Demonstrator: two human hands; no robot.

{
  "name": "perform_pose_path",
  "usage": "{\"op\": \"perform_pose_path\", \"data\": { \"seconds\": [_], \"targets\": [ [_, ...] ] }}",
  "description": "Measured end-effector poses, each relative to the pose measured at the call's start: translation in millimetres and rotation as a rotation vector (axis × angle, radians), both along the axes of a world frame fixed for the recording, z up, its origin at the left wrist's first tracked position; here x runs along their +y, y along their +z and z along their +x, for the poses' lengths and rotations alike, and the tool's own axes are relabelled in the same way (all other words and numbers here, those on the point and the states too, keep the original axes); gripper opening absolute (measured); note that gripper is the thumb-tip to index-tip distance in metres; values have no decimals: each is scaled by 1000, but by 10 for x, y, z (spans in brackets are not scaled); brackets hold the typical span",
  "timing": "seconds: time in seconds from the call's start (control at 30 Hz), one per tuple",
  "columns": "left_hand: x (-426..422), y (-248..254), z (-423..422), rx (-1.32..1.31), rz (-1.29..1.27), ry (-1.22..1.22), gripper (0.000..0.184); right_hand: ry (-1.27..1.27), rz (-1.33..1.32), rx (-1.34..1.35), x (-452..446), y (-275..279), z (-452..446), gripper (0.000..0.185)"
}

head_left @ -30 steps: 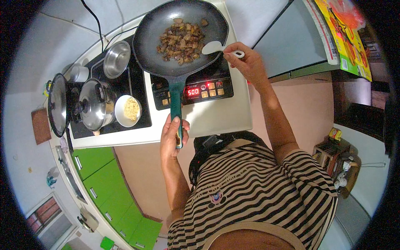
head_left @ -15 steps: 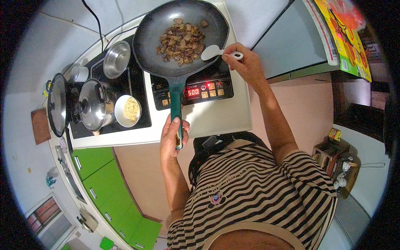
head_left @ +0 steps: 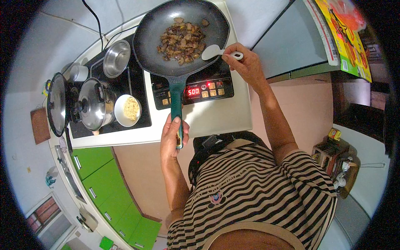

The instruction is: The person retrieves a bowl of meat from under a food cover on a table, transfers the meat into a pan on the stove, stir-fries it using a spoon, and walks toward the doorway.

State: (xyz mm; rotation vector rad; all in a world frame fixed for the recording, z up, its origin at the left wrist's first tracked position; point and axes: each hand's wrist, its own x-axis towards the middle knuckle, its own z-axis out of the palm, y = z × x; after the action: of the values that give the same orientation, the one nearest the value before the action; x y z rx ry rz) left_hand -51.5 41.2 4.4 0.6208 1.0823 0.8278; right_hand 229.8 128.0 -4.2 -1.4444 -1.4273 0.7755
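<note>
A dark frying pan point(head_left: 146, 50) stands on the induction cooker, with browned chopped pieces of food point(head_left: 183, 41) heaped in its middle. My left hand point(head_left: 171, 133) is closed round the pan's green handle point(head_left: 176, 100), thumb on top. Over the pan's right rim, my right hand point(head_left: 246, 62) grips a white spoon point(head_left: 211, 52) by its short handle. The bowl of the spoon lies at the edge of the pan, apart from the heap of food. Below the pan, the cooker's control panel point(head_left: 204, 92) shows a red 500.
Left of the pan, a black cooktop point(head_left: 143, 112) holds a metal bowl point(head_left: 116, 59), a lidded steel pot point(head_left: 93, 104) and a white bowl point(head_left: 119, 109) with pale yellow chopped food point(head_left: 131, 108). A black-rimmed lid point(head_left: 57, 104) leans farther left. A grey cabinet point(head_left: 287, 41) stands at right.
</note>
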Motion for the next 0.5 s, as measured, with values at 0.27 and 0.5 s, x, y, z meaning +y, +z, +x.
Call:
{"op": "perform_pose_path", "data": {
  "seconds": [0.27,0.5],
  "targets": [
    [-85,62,-27,45,-9,-45,47,-19,45,41,-12,-42,73,12],
    [-80,89,-20,44,-19,-50,48,-38,45,36,11,-9,61,19]
  ]
}}
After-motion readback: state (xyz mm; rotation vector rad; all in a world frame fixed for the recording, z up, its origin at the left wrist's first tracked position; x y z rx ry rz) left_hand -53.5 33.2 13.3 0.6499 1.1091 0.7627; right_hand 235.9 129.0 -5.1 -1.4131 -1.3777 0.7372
